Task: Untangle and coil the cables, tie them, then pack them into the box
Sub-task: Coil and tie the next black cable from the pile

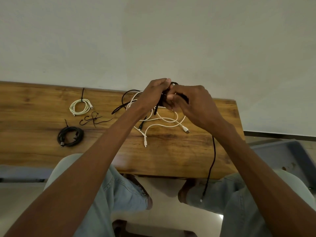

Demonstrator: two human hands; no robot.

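Above the far middle of the wooden table (171, 158), my left hand (152, 96) and my right hand (193, 103) are together, both closed on a black braided cable (212, 161). Part of that cable is bunched between my fingers, and its free end hangs down off my right wrist past the table's near edge. Under my hands lies a loose tangle of white cables (164, 120) mixed with another black cable (126, 98). At the left lie a coiled, tied white cable (80, 106) and a coiled, tied black cable (70, 136).
Several loose black ties (93, 119) lie between the two finished coils. A pale wall rises behind the table's far edge. A blue-grey chair or bin (282, 154) stands at the right of the table. My knees in light jeans are below the near edge.
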